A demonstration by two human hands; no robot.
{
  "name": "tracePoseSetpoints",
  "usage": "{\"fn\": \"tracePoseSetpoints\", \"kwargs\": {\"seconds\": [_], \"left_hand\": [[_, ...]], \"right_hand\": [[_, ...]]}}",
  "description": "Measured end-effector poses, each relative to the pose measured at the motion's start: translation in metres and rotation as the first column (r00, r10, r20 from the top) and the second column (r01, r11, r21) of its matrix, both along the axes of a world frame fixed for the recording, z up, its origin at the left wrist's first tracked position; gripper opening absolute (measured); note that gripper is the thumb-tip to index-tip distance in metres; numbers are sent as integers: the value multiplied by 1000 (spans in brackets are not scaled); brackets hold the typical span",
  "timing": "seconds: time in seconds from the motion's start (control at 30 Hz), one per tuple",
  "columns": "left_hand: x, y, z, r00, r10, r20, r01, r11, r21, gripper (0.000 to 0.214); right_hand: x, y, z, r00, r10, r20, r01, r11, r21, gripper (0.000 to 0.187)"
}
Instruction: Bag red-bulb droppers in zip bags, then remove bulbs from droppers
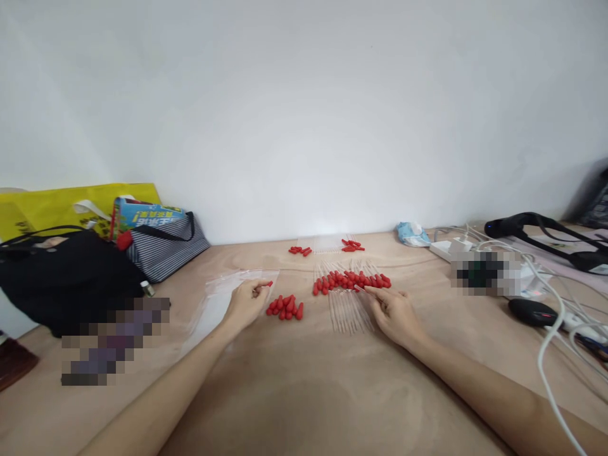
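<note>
My left hand (247,301) rests on the wooden table (304,392), fingers pinched on a red rubber bulb (268,284). Just right of it lies a small heap of loose red bulbs (285,308). My right hand (392,310) lies beside a row of clear glass droppers with red bulbs (350,280), its fingertips pinching the end of one dropper there. Bare glass tubes (346,311) fan out below that row, between my hands. A clear plastic bag (223,294) lies flat under and left of my left hand.
Two more small groups of red-bulbed droppers (327,247) lie near the wall. A black bag (61,278), a striped bag (164,250) and a yellow bag (71,202) stand at left. At right are a power strip (453,248), white cables (551,335), a black mouse (532,312) and a crumpled packet (413,233).
</note>
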State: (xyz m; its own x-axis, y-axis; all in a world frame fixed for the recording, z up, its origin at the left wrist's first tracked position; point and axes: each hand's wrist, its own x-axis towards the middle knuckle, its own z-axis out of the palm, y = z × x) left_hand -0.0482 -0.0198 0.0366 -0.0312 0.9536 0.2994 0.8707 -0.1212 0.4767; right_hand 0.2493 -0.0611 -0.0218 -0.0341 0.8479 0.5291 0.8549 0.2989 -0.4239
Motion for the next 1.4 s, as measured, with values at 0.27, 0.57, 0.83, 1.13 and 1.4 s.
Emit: {"fn": "tracePoseSetpoints", "kwargs": {"seconds": [0.27, 0.57, 0.83, 1.13, 1.4], "left_hand": [[-7, 2, -10, 997, -53, -51, 47, 992, -117, 24], [8, -7, 5, 982, -85, -167, 93, 995, 41, 25], [79, 8, 3, 873, -430, -229, 446, 895, 20, 8], [127, 39, -4, 754, -593, -282, 632, 773, 65, 18], [116, 26, -5, 835, -519, -180, 550, 790, 272, 18]], "right_hand": [[-6, -8, 7, 977, -69, 201, 71, 997, -5, 30], [-10, -13, 10, 946, -112, 305, 127, 992, -27, 29], [-19, -17, 12, 914, -39, 403, 109, 982, -153, 31], [-18, -14, 10, 958, 2, 287, 79, 959, -271, 34], [-8, -7, 7, 994, -74, -75, 69, 995, -74, 30]]}}
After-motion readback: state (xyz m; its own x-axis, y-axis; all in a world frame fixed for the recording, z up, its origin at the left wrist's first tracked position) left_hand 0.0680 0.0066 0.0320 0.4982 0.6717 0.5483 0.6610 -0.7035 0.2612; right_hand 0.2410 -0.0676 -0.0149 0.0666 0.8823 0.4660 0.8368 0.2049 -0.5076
